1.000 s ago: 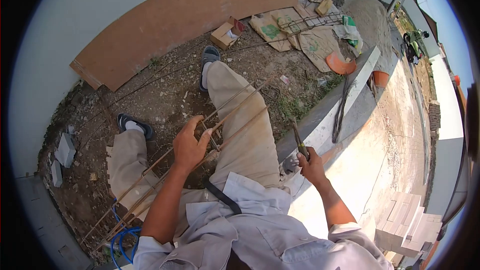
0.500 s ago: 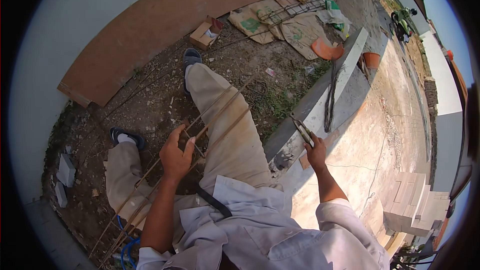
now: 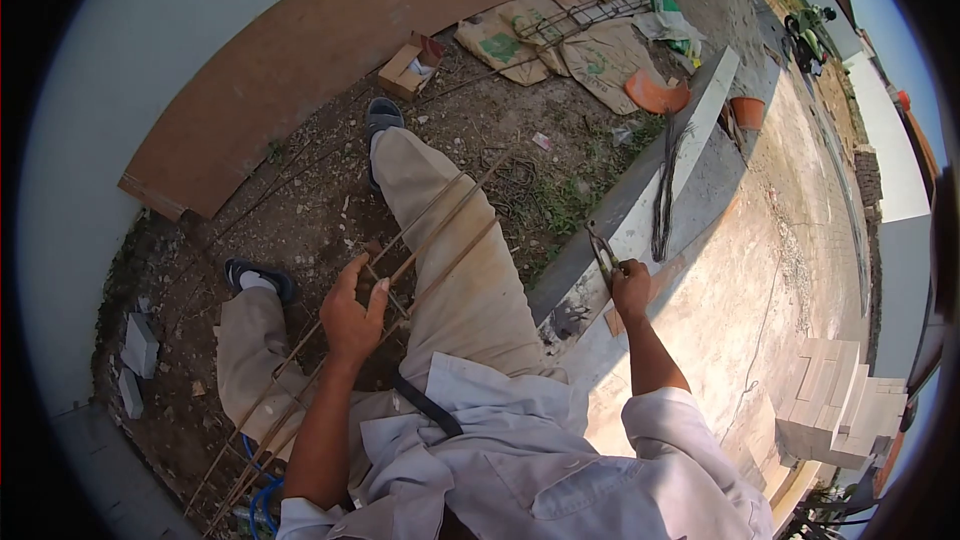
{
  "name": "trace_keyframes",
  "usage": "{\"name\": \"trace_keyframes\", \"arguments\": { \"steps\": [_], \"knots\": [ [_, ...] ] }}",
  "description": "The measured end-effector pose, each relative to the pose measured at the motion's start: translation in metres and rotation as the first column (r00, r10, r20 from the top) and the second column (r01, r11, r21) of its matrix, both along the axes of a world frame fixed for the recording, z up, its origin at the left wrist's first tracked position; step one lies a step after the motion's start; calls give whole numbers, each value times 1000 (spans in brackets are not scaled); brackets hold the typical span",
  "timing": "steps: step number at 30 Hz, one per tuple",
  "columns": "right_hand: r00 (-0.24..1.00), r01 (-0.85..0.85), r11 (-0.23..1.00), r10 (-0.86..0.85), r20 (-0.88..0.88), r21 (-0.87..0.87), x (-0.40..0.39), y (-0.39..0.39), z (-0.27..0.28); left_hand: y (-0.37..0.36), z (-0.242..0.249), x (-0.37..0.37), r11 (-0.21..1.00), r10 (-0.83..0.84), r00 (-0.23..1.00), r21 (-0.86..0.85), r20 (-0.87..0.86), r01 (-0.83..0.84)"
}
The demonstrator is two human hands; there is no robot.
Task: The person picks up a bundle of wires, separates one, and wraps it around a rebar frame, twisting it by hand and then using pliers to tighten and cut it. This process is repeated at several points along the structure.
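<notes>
Across the right trouser leg [image 3: 452, 285], near the knee: a rebar cage [image 3: 450, 217] of thin rusty bars. Over these bars, beside a cross stirrup, the left hand [image 3: 352, 325], with thumb and fingers spread apart; impossible to tell from this angle how firmly pressed on the steel. In the right hand [image 3: 630, 290], with fingers closed around the handles: a pair of pincers [image 3: 603, 252], by the near edge of the concrete ledge [image 3: 712, 95], well apart from the cage.

Possible trouble, as a judgement: rolling of the cage on the rounded leg, because of the spread left hand; scratching of the trousers by bare bar ends; pinching of the left thumb, if bringing the pincers too close.

Over the ledge's edge, within easy catching of the pincers: a bundle of tie wire [image 3: 668, 190]. Beside the ledge's far end, an orange bucket [image 3: 747, 112]. Near the cage's lower end, some blue hose [image 3: 265, 500], likely to snag. Farther away, paper sacks [image 3: 612, 65] and an open cardboard box [image 3: 402, 75].
</notes>
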State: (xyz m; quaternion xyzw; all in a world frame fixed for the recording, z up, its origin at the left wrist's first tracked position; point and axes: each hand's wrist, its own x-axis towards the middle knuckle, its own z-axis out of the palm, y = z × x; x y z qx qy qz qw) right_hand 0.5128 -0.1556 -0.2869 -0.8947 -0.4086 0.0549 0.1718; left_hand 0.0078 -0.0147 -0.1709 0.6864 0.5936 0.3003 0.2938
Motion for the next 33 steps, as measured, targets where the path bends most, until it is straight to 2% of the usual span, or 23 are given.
{"name": "trace_keyframes", "arguments": {
  "steps": [4,7,10,14,16,19,22,23,26,27,29,31,32,33],
  "knots": [
    [995,57,997,-53,-79,48,6,-1,-8,0,0,-1,999,-8,1000,42,-26,9],
    [975,191,976,-176,-138,103,2,-3,-4,0,2,1,999,-9,1000,37,-25,10],
    [979,202,966,-201,-22,158,5,-4,-4,-1,0,1,999,-11,999,48,-37,13],
    [931,314,932,-265,-253,181,20,4,-5,0,-4,0,997,-15,999,74,-49,19],
    [883,350,917,-256,-393,189,1,21,27,0,-3,1,997,-18,998,70,-54,21],
    [987,151,935,-124,-103,319,9,40,14,-1,2,0,999,-9,999,48,-47,11],
    [968,248,865,-234,-87,437,23,62,32,0,2,1,1000,-3,1000,30,-23,4],
    [975,220,903,-210,-67,369,22,70,45,0,2,0,1000,-1,1000,24,-17,2],
    [975,219,919,-217,-42,327,22,83,68,-1,4,1,1000,17,1000,11,-16,-17],
    [967,246,891,-253,-31,381,31,87,68,-1,3,2,1000,19,1000,5,-5,-19],
    [977,205,924,-213,-11,324,33,90,79,0,3,0,1000,24,1000,-6,5,-24],
    [989,133,950,-147,28,282,18,96,102,3,7,0,996,32,999,-89,40,-28],
    [994,111,960,-111,-15,258,6,99,118,3,10,-2,991,49,998,-129,50,-43],
    [995,72,969,-56,-77,237,-2,100,125,5,2,-5,995,63,996,-77,63,-58]
  ]
}}
